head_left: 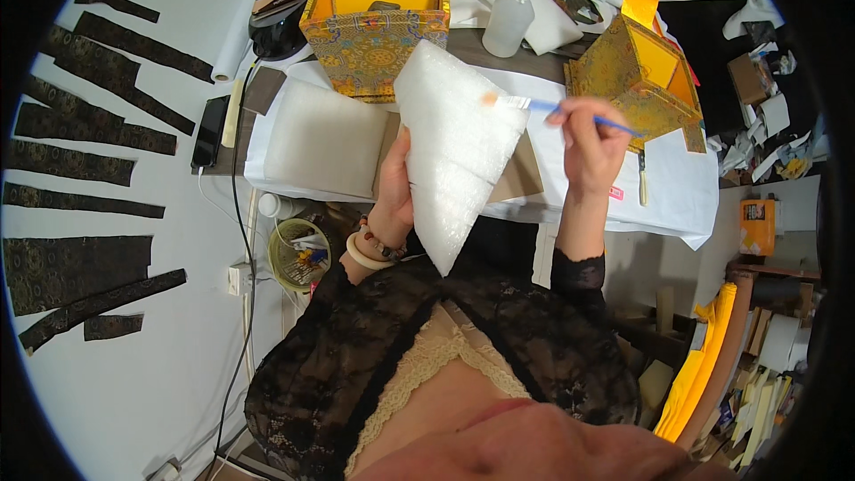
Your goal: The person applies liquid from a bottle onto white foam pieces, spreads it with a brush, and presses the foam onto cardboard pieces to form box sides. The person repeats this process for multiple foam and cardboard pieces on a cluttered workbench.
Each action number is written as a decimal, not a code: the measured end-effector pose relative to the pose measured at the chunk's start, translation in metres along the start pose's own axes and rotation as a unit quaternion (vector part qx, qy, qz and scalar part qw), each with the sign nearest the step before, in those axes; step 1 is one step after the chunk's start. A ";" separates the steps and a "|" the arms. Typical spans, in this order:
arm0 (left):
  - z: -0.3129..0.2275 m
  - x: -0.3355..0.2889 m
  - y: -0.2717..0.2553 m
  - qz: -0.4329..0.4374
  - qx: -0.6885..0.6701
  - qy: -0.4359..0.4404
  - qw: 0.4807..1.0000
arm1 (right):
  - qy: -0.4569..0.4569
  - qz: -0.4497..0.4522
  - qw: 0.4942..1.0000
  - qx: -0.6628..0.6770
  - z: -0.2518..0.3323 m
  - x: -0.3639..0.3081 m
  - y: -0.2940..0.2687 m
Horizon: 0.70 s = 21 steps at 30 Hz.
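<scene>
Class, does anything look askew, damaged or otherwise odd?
One dark strip at left looks askew, rising rightward while most above slope down. The white block in the left hand has a dark line, possibly a seam.

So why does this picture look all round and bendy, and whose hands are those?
No robot here: they're a person's own bare hands. A camera on their head looks down, and its wide fisheye lens bends straight edges. The left hand holds a white foam-like piece. The right hand holds a blue-handled brush, its tip at that piece. On the table are a patterned yellow box at left, a similar box at right, and a see-through bottle between them.
</scene>
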<state>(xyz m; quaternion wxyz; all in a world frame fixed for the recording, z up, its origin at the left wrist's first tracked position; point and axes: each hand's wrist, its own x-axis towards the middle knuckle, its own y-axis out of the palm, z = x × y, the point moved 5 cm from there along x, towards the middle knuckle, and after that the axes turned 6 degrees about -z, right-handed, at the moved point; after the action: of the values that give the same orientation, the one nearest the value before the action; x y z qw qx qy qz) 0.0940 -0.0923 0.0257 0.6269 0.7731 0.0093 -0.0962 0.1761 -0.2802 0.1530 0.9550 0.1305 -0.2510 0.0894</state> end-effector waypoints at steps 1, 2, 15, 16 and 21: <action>-0.001 0.002 0.001 -0.003 0.002 0.003 1.000 | 0.014 -0.014 1.000 -0.010 0.001 0.004 -0.003; 0.000 0.003 0.000 -0.011 0.008 0.008 1.000 | -0.056 0.083 0.995 0.008 0.012 -0.001 0.007; 0.006 -0.002 -0.006 -0.011 0.042 -0.018 0.999 | -0.015 0.005 1.000 0.006 0.012 0.017 0.007; 0.005 -0.001 -0.003 -0.010 0.037 -0.017 0.999 | -0.003 0.016 0.999 -0.029 0.013 0.023 0.004; 0.011 -0.004 -0.005 -0.024 0.044 -0.036 0.998 | -0.045 0.085 0.995 -0.032 0.006 0.029 0.015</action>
<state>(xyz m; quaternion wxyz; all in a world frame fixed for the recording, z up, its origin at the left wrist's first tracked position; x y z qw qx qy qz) 0.0878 -0.1012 0.0194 0.5901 0.7953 0.0007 -0.1390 0.1946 -0.2650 0.1761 0.9353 0.0821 -0.3071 0.1557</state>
